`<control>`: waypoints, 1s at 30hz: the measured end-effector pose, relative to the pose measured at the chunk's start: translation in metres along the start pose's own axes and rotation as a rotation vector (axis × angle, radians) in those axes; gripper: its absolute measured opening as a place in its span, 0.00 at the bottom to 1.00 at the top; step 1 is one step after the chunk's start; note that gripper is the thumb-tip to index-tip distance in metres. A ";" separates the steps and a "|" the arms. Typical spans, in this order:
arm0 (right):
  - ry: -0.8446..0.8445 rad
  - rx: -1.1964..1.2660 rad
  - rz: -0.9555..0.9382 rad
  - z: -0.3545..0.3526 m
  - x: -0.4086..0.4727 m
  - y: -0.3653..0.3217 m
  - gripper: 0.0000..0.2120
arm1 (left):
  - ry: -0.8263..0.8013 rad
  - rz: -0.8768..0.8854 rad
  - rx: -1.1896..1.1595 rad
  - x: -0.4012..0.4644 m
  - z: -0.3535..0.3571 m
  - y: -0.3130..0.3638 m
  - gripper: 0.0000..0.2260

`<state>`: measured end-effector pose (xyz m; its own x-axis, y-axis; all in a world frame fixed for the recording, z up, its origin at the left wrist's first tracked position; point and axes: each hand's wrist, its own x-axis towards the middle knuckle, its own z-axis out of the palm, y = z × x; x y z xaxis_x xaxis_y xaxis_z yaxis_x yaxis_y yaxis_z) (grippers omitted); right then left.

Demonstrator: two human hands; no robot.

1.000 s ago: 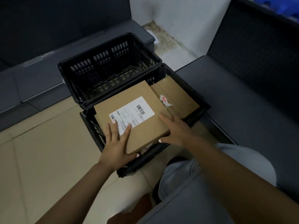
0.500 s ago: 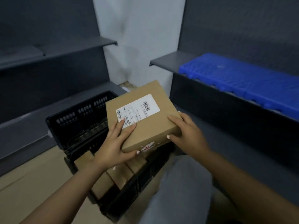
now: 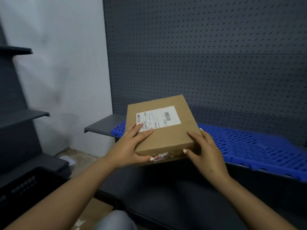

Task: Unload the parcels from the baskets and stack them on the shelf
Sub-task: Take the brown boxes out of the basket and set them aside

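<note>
A flat brown cardboard parcel (image 3: 163,130) with a white shipping label is held in the air over the left end of the shelf (image 3: 99,126). My left hand (image 3: 131,146) grips its near left corner, fingers on top and thumb along the front edge. My right hand (image 3: 202,150) grips the near right corner, thumb on the front edge. A blue slotted mat (image 3: 249,146) covers the shelf under and to the right of the parcel. The corner of a black basket (image 3: 21,188) shows at lower left.
A dark pegboard panel (image 3: 207,55) backs the shelf. More dark shelves (image 3: 21,117) stand on the left against a white wall. A lower dark shelf (image 3: 166,188) lies beneath the parcel. My knee (image 3: 114,220) shows at the bottom edge.
Both hands lifted the parcel out of the basket and carried it up and right to the shelf with the blue mat. The view swung up from the baskets to the shelf.
</note>
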<state>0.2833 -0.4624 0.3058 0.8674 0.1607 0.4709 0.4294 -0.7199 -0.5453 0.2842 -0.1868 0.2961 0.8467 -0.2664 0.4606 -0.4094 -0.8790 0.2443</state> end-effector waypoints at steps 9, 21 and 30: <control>-0.044 -0.067 0.111 -0.002 0.056 0.064 0.28 | -0.113 -0.002 0.013 0.105 0.041 -0.002 0.34; -0.208 -0.100 0.051 0.068 0.112 0.068 0.27 | 0.058 -0.124 0.258 0.115 0.065 -0.076 0.27; -0.290 -0.103 0.003 0.126 0.160 0.023 0.28 | -0.070 -0.317 0.356 0.108 0.052 -0.140 0.34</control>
<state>0.4634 -0.3679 0.2810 0.9107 0.3335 0.2437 0.4115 -0.7831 -0.4663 0.4502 -0.1127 0.2674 0.9368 0.0209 0.3492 0.0037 -0.9987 0.0500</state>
